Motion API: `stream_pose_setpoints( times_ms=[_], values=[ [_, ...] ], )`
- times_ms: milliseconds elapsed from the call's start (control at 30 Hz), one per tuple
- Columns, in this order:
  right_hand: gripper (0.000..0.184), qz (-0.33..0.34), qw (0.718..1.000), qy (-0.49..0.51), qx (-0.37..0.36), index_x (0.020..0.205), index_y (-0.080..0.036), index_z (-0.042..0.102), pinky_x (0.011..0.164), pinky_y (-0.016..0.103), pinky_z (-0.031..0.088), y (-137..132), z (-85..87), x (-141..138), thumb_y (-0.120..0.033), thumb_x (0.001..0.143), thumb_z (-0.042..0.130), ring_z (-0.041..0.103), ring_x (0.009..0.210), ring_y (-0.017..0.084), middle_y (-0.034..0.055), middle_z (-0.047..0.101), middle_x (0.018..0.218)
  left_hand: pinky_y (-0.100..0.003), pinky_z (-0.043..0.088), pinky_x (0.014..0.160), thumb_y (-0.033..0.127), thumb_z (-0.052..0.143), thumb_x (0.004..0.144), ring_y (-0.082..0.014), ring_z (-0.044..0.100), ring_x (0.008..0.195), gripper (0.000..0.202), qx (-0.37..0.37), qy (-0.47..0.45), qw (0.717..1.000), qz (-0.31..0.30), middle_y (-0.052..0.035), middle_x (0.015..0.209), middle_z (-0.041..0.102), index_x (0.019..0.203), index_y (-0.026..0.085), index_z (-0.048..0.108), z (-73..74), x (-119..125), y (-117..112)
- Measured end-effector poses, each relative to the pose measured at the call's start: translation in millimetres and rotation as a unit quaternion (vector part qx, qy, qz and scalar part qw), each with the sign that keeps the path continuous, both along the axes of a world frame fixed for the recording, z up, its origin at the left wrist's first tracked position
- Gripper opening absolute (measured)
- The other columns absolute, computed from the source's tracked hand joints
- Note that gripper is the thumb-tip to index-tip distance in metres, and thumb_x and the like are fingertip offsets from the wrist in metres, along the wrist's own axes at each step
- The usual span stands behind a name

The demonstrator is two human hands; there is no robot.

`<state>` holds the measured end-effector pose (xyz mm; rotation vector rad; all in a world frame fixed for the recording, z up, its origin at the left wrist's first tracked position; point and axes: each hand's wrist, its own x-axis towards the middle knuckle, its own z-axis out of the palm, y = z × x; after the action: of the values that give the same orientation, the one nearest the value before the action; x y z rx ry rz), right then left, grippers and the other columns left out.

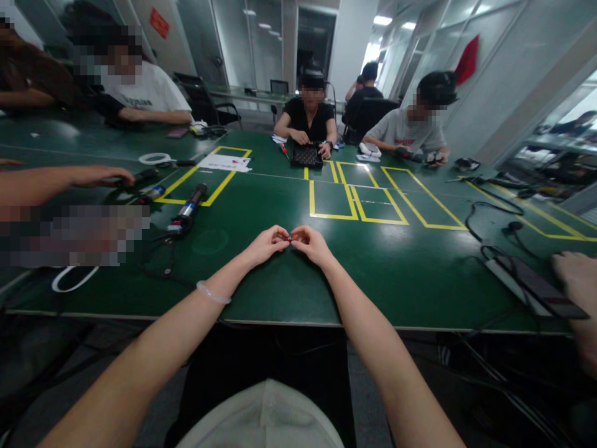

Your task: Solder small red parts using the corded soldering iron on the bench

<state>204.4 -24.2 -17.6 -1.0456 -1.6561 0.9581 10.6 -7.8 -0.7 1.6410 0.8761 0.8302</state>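
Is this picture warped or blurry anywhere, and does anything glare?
Head view: walls lean and stretch toward the edges, likely from a wide lens; head view: ceiling lights glare white, and the green table carries soft pale reflections; head view: the tiny red-and-orange item between left hand and right hand is too small to make out.

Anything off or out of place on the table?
Slightly: left of the left hand, the black-and-silver tool straddles the near edge of a yellow tape outline, partly outside. No spill visible; the small piece held there is too tiny to judge.
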Motion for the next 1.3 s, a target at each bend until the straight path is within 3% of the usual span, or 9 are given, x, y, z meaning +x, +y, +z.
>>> stream_pose_setpoints(
  times_ms=[267,500,733,900,1300],
  values=[
    [0.025,0.009,0.999,-0.027,0.031,0.102,-0.018,0.062,0.068,0.027,0.045,-1.5,1.1,1.1,-0.025,0.077,0.064,0.055,0.07,0.012,0.0025,0.069,0.093,-0.027,0.046,0.068,0.034,0.073,0.072,-0.0123,0.059,0.071,0.035,0.008,0.005,1.0,-0.002,-0.0026,0.088,0.062,0.096,0.014,0.056,1.3,-0.1,-1.5],
    [0.024,0.007,1.0,-0.014,0.018,0.094,-0.017,0.064,0.065,0.026,0.044,-3.7,3.6,1.4,-0.039,0.084,0.065,0.056,0.068,0.013,0.0015,0.066,0.081,-0.029,0.049,0.07,0.04,0.072,0.076,-0.0146,0.06,0.076,0.037,0.03,0.035,0.999,0.008,-0.004,0.09,0.063,0.098,0.014,0.059,2.1,-1.5,-1.4],
    [0.038,0.038,0.998,0.046,0.004,0.111,-0.019,0.057,0.065,0.026,0.045,-1.7,-1.9,-0.1,-0.03,0.077,0.069,0.056,0.064,0.011,-0.0026,0.064,0.077,-0.031,0.049,0.073,0.051,0.071,0.077,-0.0161,0.06,0.077,0.044,0.0,0.04,0.999,0.005,-0.0053,0.089,0.065,0.098,0.013,0.062,0.1,-1.2,1.3],
    [0.025,0.03,0.999,0.023,0.012,0.103,-0.019,0.06,0.065,0.026,0.045,-0.2,-3.2,0.4,-0.03,0.08,0.065,0.058,0.068,0.013,-0.0001,0.066,0.08,-0.032,0.048,0.075,0.052,0.069,0.079,-0.0163,0.06,0.076,0.043,-0.007,0.042,0.999,-0.006,-0.0048,0.083,0.065,0.095,0.013,0.063,-0.1,-2.0,1.6],
    [0.026,0.015,1.0,0.007,-0.005,0.101,-0.018,0.062,0.064,0.026,0.044,-0.3,-2.3,1.1,-0.031,0.079,0.066,0.056,0.065,0.012,0.0004,0.067,0.08,-0.032,0.048,0.073,0.049,0.071,0.078,-0.016,0.062,0.076,0.042,-0.011,0.023,1.0,0.004,-0.0045,0.085,0.066,0.098,0.015,0.058,2.3,-1.2,-1.2]
  ],
)
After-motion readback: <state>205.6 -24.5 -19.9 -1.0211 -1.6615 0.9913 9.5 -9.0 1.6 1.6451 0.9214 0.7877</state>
